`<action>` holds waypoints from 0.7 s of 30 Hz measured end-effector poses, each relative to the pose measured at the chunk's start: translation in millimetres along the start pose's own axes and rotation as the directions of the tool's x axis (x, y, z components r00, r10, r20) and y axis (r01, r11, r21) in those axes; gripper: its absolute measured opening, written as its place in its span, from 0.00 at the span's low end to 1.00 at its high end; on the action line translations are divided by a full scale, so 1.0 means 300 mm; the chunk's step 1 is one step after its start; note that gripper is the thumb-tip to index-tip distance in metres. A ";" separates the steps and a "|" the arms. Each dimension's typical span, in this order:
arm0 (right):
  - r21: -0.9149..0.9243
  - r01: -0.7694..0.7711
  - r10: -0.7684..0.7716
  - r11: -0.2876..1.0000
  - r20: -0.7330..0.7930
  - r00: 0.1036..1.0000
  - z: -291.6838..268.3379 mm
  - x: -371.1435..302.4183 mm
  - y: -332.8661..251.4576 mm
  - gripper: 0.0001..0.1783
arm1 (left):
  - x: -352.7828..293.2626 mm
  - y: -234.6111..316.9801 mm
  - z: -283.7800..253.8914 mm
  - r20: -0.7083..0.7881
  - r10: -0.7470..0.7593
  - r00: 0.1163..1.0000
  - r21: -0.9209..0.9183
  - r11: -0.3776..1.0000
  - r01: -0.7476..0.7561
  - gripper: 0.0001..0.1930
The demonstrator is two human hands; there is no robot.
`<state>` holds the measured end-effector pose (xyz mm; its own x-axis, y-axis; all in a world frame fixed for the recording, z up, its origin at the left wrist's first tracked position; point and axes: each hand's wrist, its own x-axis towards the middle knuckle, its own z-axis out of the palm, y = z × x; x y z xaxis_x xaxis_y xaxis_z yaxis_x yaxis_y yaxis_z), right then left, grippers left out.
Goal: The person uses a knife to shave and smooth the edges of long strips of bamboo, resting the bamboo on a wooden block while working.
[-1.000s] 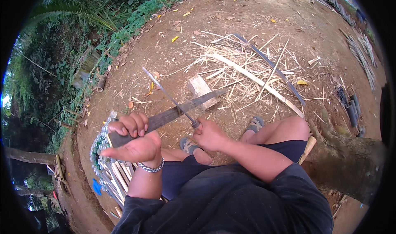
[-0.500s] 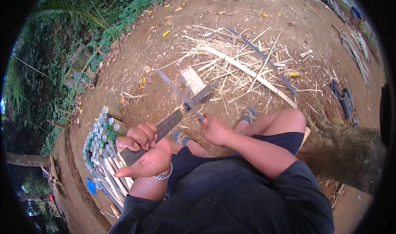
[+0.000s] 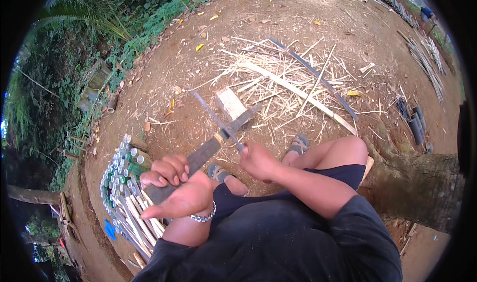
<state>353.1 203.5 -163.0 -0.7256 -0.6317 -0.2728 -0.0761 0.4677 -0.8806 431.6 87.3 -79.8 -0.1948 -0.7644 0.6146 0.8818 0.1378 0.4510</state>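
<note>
My left hand (image 3: 190,195) is wrapped round the near end of a dark, flat bamboo strip (image 3: 202,154), its thumb stretched out sideways. The strip slants away from me toward the upper right, with a pale cut patch partway along. In my closed right hand (image 3: 259,161) is a knife (image 3: 207,109), its handle mostly hidden by the fingers. The narrow blade crosses over the strip next to the pale patch and points to the far left. Just beyond, a pale wooden block (image 3: 230,103) stands on the ground, close to the strip's far end.
Pale shavings and split pieces (image 3: 278,78) lie heaped ahead, with a long dark strip (image 3: 318,75) across them. Glass bottles (image 3: 117,167) and a bundle of pale sticks (image 3: 136,215) are at my left. A thick trunk (image 3: 417,187) lies at my right, near dark tubes (image 3: 417,125).
The knife's blade has shifted slightly and shows less blur. My left wrist has moved a little to the right, with both hands keeping their grips.
</note>
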 end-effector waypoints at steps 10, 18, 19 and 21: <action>-0.031 0.312 -0.310 0.950 0.054 0.949 0.053 -0.071 -0.092 0.11 | 0.044 -0.009 0.021 -0.086 0.031 0.996 0.026 0.999 -0.028 0.34; -0.013 0.260 -0.259 0.966 0.045 0.965 0.081 -0.038 0.004 0.13 | 0.057 -0.023 0.034 -0.167 0.074 0.983 0.061 0.996 -0.065 0.34; -0.168 0.251 -0.267 0.953 -0.082 0.960 0.096 0.042 0.101 0.13 | 0.060 -0.034 0.052 -0.169 0.071 0.983 0.099 0.994 -0.055 0.34; -0.069 0.108 -0.112 0.992 -0.063 0.992 0.055 0.052 0.081 0.14 | 0.065 -0.046 0.055 -0.188 0.074 0.979 0.078 0.995 -0.061 0.35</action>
<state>351.3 194.8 -195.0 -0.7541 -0.6400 -0.1476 -0.2010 0.4389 -0.8758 408.7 80.9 -63.5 -0.0443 -0.8570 0.5135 0.8559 0.2325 0.4620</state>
